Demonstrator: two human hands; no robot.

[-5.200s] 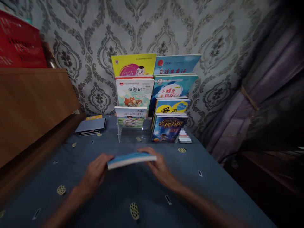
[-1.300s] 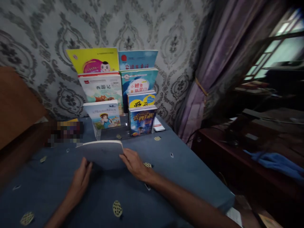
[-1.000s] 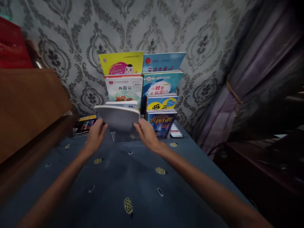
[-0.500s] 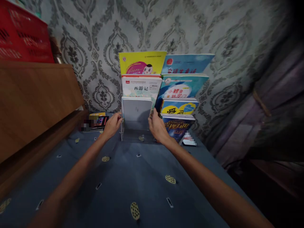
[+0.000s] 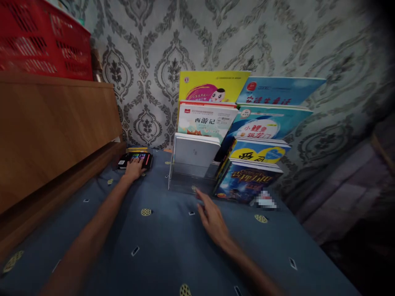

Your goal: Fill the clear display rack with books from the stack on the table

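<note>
My left hand [image 5: 133, 168] rests on a dark book [image 5: 147, 160] in a small stack at the back left, its fingers stretched over the cover. My right hand [image 5: 213, 218] hovers in front of a clear tiered book rack [image 5: 189, 176], fingers apart and holding nothing. A plain grey-white book [image 5: 196, 151] stands in the rack's lower left. Behind it are a white book [image 5: 203, 119] with Chinese characters and a yellow book [image 5: 212, 80]. On the right side, several blue-toned books rise in steps, with a dark blue book [image 5: 248, 183] in front.
A blue cloth [image 5: 166, 250] with printed yellow shapes covers the surface. To the left is a wooden cabinet [image 5: 55, 135] with a red plastic basket [image 5: 61, 45] on top. Patterned wallpaper [image 5: 148, 90] is behind. A small blurred white item [image 5: 266, 200] lies right of the rack.
My left hand has left the rack's left side and reached the dark book. My right hand has let go of the rack and drawn back toward me. The view has shifted left.
</note>
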